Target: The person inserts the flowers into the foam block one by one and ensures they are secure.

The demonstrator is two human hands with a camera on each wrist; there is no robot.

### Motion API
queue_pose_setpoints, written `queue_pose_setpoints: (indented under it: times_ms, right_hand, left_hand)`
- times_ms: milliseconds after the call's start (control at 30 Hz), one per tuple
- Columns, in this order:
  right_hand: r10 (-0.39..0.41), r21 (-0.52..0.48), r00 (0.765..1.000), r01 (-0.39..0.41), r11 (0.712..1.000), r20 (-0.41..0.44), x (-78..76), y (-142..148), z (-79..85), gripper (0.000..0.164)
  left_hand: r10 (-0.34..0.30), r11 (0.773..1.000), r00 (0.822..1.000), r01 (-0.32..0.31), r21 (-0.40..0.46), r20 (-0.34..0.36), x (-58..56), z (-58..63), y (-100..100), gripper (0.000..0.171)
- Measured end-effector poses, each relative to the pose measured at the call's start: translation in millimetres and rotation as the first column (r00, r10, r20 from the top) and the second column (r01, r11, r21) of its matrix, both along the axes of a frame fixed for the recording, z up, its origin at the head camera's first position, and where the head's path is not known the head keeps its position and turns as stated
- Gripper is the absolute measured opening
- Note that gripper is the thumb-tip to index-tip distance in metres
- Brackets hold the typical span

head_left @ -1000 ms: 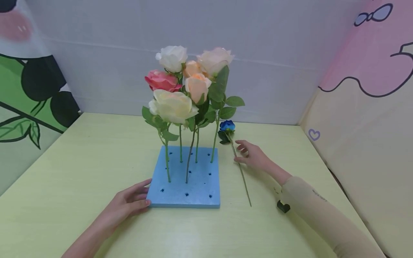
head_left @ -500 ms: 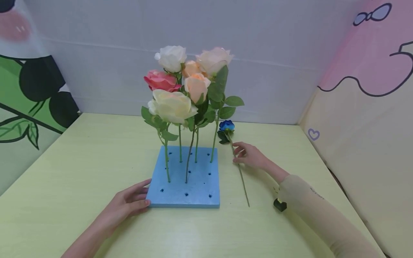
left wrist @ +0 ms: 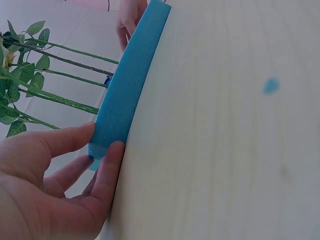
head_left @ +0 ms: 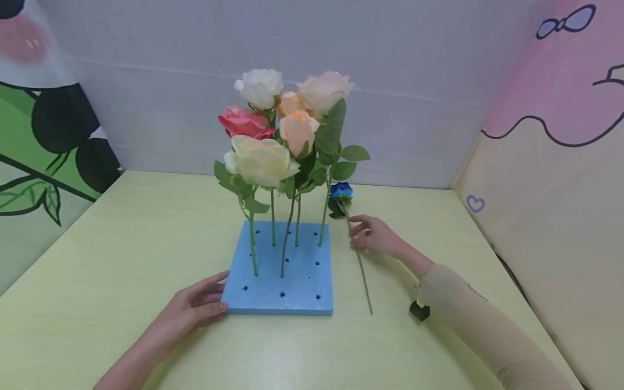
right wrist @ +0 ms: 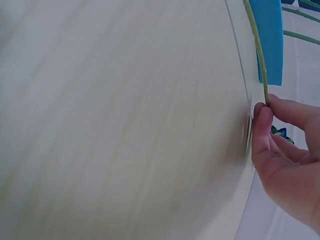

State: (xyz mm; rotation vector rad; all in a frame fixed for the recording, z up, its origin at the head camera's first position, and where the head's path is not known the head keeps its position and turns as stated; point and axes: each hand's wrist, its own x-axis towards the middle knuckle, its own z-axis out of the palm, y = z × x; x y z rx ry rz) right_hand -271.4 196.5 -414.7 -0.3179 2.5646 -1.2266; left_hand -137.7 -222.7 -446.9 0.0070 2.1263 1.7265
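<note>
A blue foam board (head_left: 297,295) with small holes lies on the table, holding several upright artificial roses, among them a cream rose (head_left: 260,161), a pink rose (head_left: 245,122) and a white rose (head_left: 259,89). My left hand (head_left: 192,306) grips the board's left edge near its front corner; the left wrist view shows thumb and fingers on the board's side (left wrist: 131,85). To the right of the board, my right hand (head_left: 376,235) pinches the stem of a blue rose (head_left: 341,191) between thumb and fingertips. That stem (right wrist: 258,47) slants past the fingers in the right wrist view.
Partly hidden by my right sleeve (head_left: 455,298), a dark green leaf (head_left: 420,311) with a bit of yellow lies on the pale table (head_left: 131,244). A pale cloth wall (head_left: 414,108) stands behind, with printed panels at both sides.
My right hand has closed on the blue rose's stem and moved slightly left, and the lower end of the stem has swung left. My left hand and the board stay put.
</note>
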Motion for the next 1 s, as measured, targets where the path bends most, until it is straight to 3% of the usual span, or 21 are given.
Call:
queue_pose_setpoints:
  times_ms: [467,700,1000]
  right_hand:
    - [-0.057,-0.072,0.997,0.060,0.996,0.047,1.5,3,4.2,0.049]
    - [-0.103,-0.112,0.991,0.112,0.987,0.082,10.3,1,18.7,0.043]
    - [-0.163,-0.140,0.985,0.170,0.975,0.063,22.8,-2,43.3,0.037]
  left_hand:
    - [0.003,1.000,1.000,-0.003,-0.011,0.009,-0.4,-0.7,1,0.075]
    - [0.000,1.000,1.000,0.000,-0.011,0.001,-0.1,-0.8,1,0.075]
    - [0.001,1.000,1.000,-0.001,-0.016,0.009,-0.7,-0.7,1,0.075]
